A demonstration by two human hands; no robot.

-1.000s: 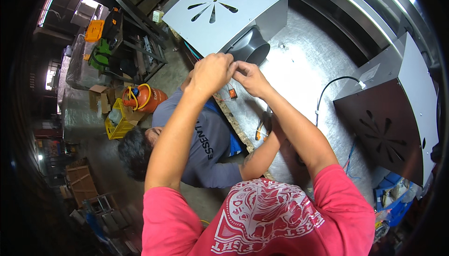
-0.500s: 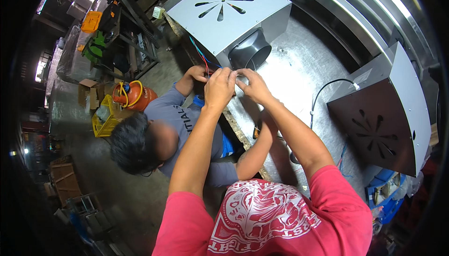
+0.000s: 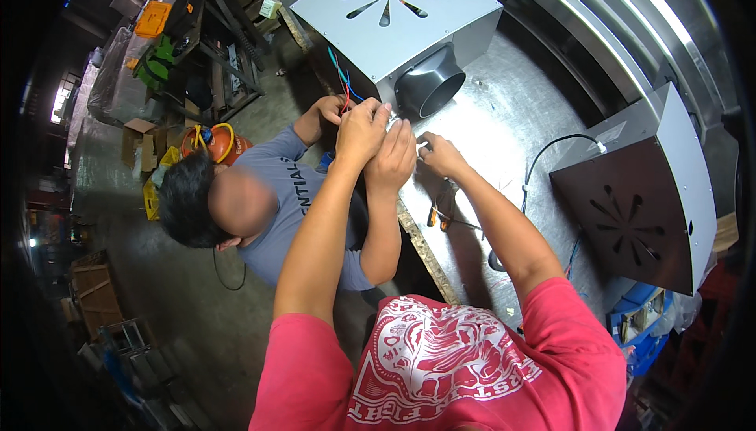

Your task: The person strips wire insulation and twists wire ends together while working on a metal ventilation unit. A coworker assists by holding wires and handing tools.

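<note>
My left hand [image 3: 362,133] is closed in a pinch beside the wires [image 3: 344,77], which hang red, blue and green from a light grey metal box [image 3: 461,29]. What its fingers grip is hidden. A co-worker's hand [image 3: 394,155] presses close against its right side, and the co-worker's other hand [image 3: 331,108] is at the wires on the left. Just right of these, my right hand [image 3: 443,157] is closed with a small white piece [image 3: 422,148] at its fingertips. A black round duct collar [image 3: 429,83] juts from the box above my hands.
Below my right hand, an orange-handled tool [image 3: 438,217] lies on the metal tabletop [image 3: 492,128]. A second metal box [image 3: 630,203] with a black cable [image 3: 543,151] stands at right. The co-worker [image 3: 287,210] is at the table's left edge; an orange gas cylinder [image 3: 224,147] stands behind.
My right hand has drawn away from my left, down and to the right. The co-worker's near arm has come up from the tabletop, its hand now between mine. The co-worker's head has shifted left.
</note>
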